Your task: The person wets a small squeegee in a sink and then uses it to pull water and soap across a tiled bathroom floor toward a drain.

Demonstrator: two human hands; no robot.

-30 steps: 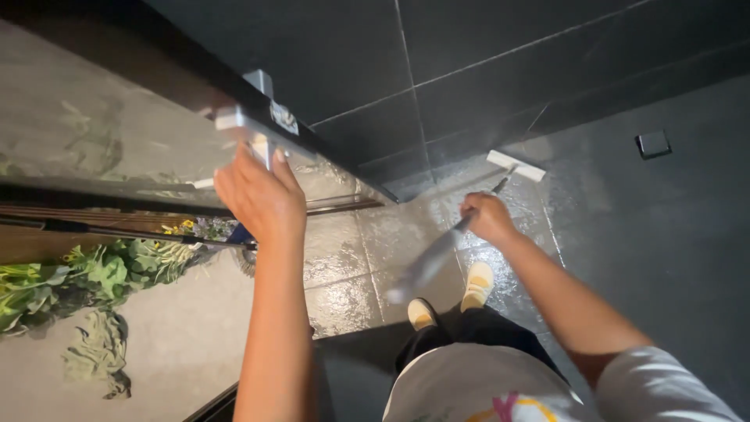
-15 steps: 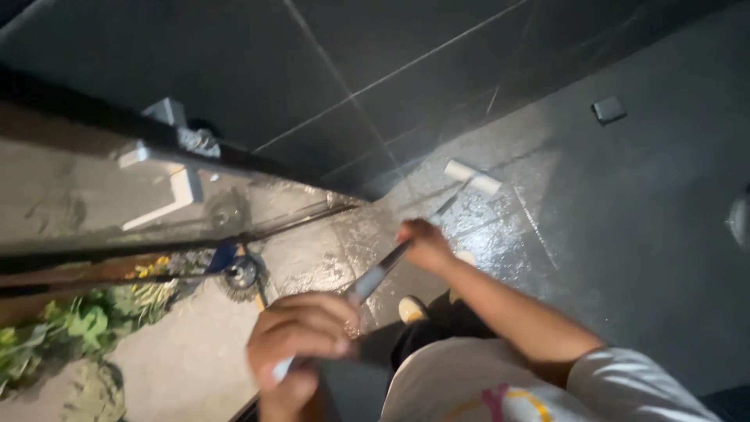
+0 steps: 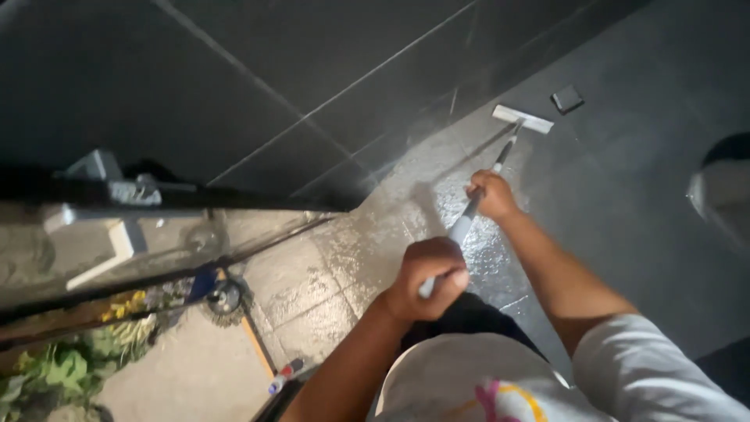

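Gripping: both hands are clenched around one long silver metal handle (image 3: 466, 221) of a floor squeegee.
Left hand (image 3: 428, 275): fingers curled into a fist around the near end of the handle, knuckles up, close in front of the person's body.
Right hand (image 3: 491, 195): fingers wrapped around the handle farther along, wrist bent, arm stretched away from the body.
Handle line: it runs slantwise from the left fist, through the right fist, on toward the far floor.
Squeegee head (image 3: 522, 119): a flat white bar set crosswise at the far end of the handle, lying on the wet dark tiled floor (image 3: 625, 203), near the foot of the dark tiled wall (image 3: 312, 70).
Floor drain (image 3: 567, 99): a small square dark cover just beside the white bar, apart from it.
Wet patch: the tiles between the bar and the person shine with water.
Clothing: a white short sleeve (image 3: 656, 375) on the right arm; a white shirt front with a coloured print below.
Glass panel (image 3: 117, 242): on the left, with a pale angled fitting on it and a dark rail along its top.
Beyond the glass: a round mop head (image 3: 224, 298) with an orange stick on pale paving, and green plants (image 3: 55, 367) at the lower left corner.
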